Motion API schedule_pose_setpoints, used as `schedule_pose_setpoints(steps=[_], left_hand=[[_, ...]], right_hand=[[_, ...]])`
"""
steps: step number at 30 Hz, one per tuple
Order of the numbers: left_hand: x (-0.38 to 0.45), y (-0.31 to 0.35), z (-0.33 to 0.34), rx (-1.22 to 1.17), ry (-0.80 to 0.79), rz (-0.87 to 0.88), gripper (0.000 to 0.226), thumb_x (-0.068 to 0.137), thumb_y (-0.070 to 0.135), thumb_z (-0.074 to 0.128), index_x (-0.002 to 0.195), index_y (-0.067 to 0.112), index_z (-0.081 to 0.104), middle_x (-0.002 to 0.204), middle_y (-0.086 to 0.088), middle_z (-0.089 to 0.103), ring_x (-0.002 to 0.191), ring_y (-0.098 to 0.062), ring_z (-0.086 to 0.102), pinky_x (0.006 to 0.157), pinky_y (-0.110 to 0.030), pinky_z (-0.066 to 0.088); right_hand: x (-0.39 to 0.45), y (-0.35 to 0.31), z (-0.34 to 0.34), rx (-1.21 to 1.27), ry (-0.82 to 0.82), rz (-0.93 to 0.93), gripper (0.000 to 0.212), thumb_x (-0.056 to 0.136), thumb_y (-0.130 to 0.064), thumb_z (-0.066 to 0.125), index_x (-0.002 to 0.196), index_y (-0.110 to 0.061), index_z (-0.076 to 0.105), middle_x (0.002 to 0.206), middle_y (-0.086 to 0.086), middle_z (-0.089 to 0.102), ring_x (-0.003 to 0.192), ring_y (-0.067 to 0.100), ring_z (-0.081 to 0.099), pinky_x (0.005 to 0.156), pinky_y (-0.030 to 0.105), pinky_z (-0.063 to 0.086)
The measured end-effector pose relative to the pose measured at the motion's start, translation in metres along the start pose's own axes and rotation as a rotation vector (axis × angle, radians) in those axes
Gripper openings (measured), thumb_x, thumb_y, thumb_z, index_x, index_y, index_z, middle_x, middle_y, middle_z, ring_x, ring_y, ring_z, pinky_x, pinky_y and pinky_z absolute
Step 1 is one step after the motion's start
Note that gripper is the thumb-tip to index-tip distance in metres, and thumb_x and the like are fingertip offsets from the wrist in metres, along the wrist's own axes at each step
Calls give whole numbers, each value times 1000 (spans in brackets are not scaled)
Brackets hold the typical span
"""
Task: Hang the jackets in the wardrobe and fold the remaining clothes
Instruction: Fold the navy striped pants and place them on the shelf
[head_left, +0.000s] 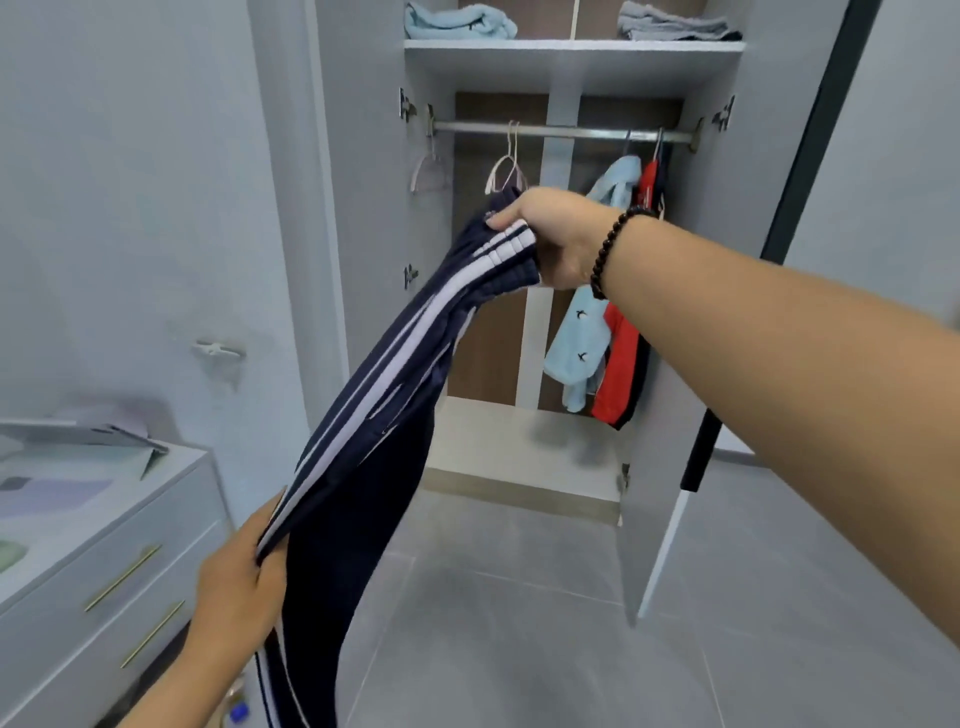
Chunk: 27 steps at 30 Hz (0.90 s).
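Note:
A navy jacket (363, 441) with white stripes stretches between both my hands in front of the open wardrobe (571, 67). My right hand (550, 236) grips its striped upper end, raised close to a pale hanger (506, 169) on the metal rail (566, 131). Lower left, my left hand (241, 582) grips the jacket's striped edge. On the rail's right side hang a light blue garment (582, 343) and a red and black jacket (623, 364).
Folded clothes lie on the wardrobe's upper shelf: a light blue pile (460, 21) and a grey pile (675, 23). Another hanger (428, 169) hangs at the rail's left end. A white drawer unit (104, 545) stands at left. The right wardrobe door (670, 467) stands open over grey floor tiles.

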<state>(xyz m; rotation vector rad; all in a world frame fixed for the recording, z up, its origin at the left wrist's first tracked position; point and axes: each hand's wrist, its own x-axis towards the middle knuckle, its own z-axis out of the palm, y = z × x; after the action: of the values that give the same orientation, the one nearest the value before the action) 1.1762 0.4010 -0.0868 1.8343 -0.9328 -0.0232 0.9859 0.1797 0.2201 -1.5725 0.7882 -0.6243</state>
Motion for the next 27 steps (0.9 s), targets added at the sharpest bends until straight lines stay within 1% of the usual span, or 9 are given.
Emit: schedule_pose_setpoints(steps=[2, 7, 11, 14, 17, 19, 22, 25, 27], left_hand=[[-20, 3, -8, -7, -79, 27, 57, 93, -2, 49, 135, 36, 53, 91, 9, 67, 73, -6, 56, 77, -30, 50], [-85, 20, 17, -130, -308, -23, 62, 94, -2, 45, 125, 52, 47, 98, 31, 63, 85, 22, 57, 69, 4, 40], [-156, 41, 65, -160, -615, 93, 66, 93, -6, 45, 118, 56, 47, 99, 49, 58, 102, 22, 53, 81, 6, 35], [-206, 49, 101, -173, -876, 174, 55, 99, 4, 48, 142, 37, 39, 129, 33, 50, 127, 8, 44, 104, -2, 26], [-238, 66, 130, -201, -989, 179, 54, 100, 7, 47, 148, 29, 33, 140, 21, 46, 137, 3, 34, 116, -15, 21], [-251, 89, 145, -227, -1023, 188, 54, 101, 7, 43, 150, 28, 33, 145, 17, 45, 138, 2, 35, 117, -21, 23], [-270, 126, 167, -280, -1124, 229, 55, 101, 4, 40, 147, 34, 36, 139, 20, 50, 125, 5, 47, 111, -12, 29], [-297, 156, 187, -295, -1236, 300, 54, 99, 2, 38, 142, 35, 43, 121, 14, 58, 93, 6, 56, 86, -1, 37], [-313, 167, 197, -292, -1320, 297, 52, 98, 7, 41, 141, 35, 42, 123, 5, 60, 99, -5, 59, 90, -10, 41]], right_hand=[[-19, 21, -14, -35, 29, 62, 14, 98, -12, 46, 96, -4, 57, 81, 13, 69, 67, 27, 71, 57, 37, 58], [-72, 102, -64, -68, 113, 202, 14, 97, -17, 52, 101, -6, 60, 83, 11, 74, 74, 26, 72, 62, 40, 59], [-132, 165, -122, -69, 224, 349, 17, 96, -15, 54, 105, -2, 60, 85, 14, 74, 74, 28, 72, 60, 42, 59], [-179, 190, -166, -136, 289, 451, 15, 94, -14, 58, 101, 0, 61, 81, 15, 74, 68, 26, 73, 54, 38, 58], [-222, 201, -200, -185, 354, 505, 15, 93, -13, 60, 99, 0, 62, 80, 15, 74, 66, 26, 73, 52, 37, 57], [-245, 200, -216, -199, 414, 509, 15, 93, -13, 59, 100, 0, 61, 79, 15, 74, 65, 26, 72, 51, 38, 57], [-276, 188, -238, -208, 526, 480, 16, 93, -13, 59, 102, 0, 62, 74, 13, 73, 59, 24, 71, 48, 34, 56], [-301, 169, -248, -287, 591, 475, 22, 93, -14, 59, 104, 5, 62, 73, 15, 73, 54, 25, 69, 44, 32, 54], [-309, 161, -242, -413, 608, 514, 24, 92, -15, 60, 100, 7, 63, 70, 18, 72, 50, 26, 68, 41, 31, 53]])
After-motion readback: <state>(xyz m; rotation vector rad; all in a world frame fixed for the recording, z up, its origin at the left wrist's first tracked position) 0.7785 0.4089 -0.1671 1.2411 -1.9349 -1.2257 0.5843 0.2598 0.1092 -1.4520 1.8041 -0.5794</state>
